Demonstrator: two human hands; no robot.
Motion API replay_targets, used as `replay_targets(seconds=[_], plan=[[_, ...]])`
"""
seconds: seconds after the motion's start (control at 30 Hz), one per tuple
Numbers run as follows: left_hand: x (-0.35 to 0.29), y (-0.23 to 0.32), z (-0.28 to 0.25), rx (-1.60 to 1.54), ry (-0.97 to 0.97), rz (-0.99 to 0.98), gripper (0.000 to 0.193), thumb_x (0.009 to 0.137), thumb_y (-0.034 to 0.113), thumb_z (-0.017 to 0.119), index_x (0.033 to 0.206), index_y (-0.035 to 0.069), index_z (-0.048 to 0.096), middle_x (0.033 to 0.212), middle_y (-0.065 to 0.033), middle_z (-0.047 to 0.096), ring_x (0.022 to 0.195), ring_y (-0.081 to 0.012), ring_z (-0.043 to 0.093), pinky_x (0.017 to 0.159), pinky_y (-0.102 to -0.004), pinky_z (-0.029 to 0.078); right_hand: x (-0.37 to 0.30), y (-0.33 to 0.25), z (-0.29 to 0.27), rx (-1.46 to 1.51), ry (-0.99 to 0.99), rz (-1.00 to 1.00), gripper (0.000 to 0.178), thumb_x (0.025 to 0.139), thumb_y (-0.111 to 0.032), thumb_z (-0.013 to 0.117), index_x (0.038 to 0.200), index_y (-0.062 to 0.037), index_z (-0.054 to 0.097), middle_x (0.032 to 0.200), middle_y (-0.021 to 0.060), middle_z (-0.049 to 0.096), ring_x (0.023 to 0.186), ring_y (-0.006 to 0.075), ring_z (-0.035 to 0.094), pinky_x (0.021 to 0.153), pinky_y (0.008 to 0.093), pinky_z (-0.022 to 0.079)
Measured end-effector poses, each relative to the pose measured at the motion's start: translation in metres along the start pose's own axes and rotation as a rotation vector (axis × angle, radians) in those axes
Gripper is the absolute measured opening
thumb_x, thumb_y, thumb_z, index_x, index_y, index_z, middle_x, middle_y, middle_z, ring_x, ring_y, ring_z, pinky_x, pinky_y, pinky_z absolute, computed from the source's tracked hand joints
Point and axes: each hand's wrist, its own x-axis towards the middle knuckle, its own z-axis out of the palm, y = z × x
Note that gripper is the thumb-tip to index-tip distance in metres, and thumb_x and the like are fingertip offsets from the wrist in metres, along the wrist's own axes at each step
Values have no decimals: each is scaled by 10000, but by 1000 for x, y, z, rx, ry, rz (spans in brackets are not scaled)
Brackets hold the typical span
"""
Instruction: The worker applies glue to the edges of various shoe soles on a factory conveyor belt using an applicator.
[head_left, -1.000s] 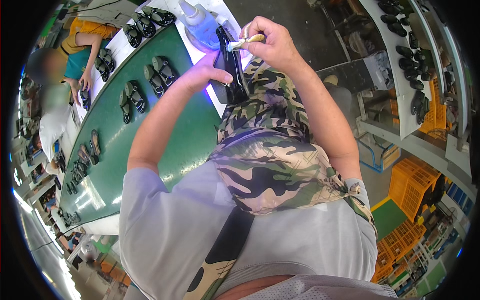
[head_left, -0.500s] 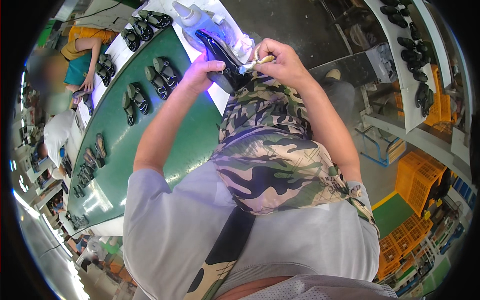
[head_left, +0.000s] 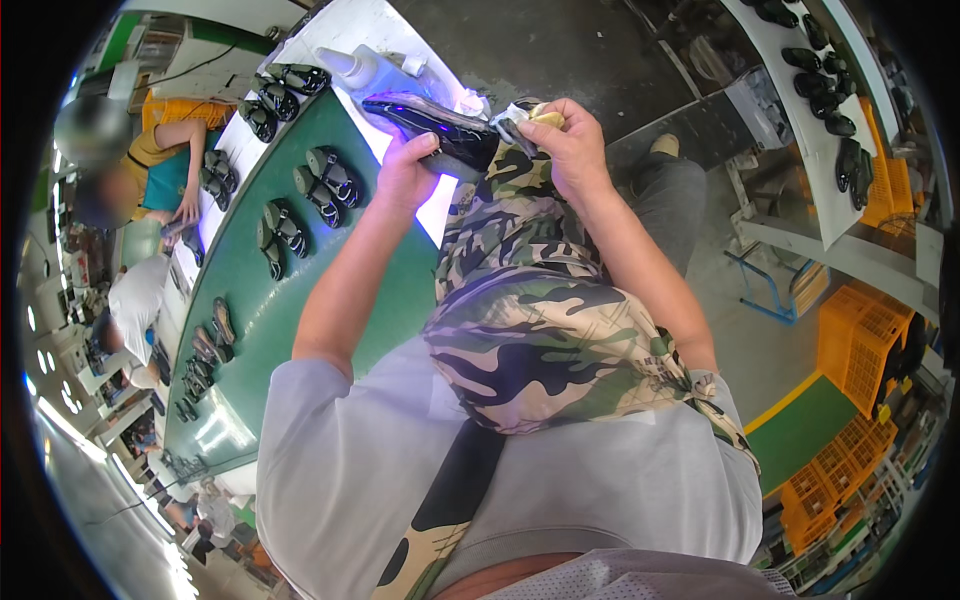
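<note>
Clamping a black shoe, the left hand could drop it should its grip slacken. The right hand pinches pale cloth.

Long, glossy, white-edged green worktop at left. Upper right: white shelf. Right: orange crates, grey floor. Lower left: bright strip lights.

Sandals on worktop, left; bottle beyond shoe; crates right.
</note>
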Motion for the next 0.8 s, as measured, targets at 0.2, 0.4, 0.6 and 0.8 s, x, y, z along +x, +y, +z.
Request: replay_targets(seconds=[0.2,0.4,0.6,0.8], plan=[[11,0,53,484,15,197,588,697,22,765,1227,-9,513,1149,-110,626,1091,-256,609,1026,-378,450,4,-6,-19,87,170,10,179,767,32,747,841,-27,595,805,28,628,694,95,583,642,239,488],[32,-16,107,763,0,216,647,647,48,842,1195,-37,508,1112,-160,657,1034,-252,647,981,-385,488,9,-12,-36,30,313,-48,187,745,-3,756,833,-32,594,787,19,616,695,99,571,624,251,471],[66,-24,170,1012,-111,329,682,621,36,856,1209,-11,513,1111,-123,628,1030,-230,622,953,-376,493,13,-55,-65,378,345,-132,214,776,-71,777,846,-73,575,757,-16,585,642,72,521,569,239,413],[141,14,304,1151,-347,486,653,619,63,865,1182,-16,543,1041,-90,622,939,-201,606,886,-328,504,15,-42,-144,448,609,-73,209,798,-99,766,825,-85,559,731,-17,571,616,74,514,548,243,402]])
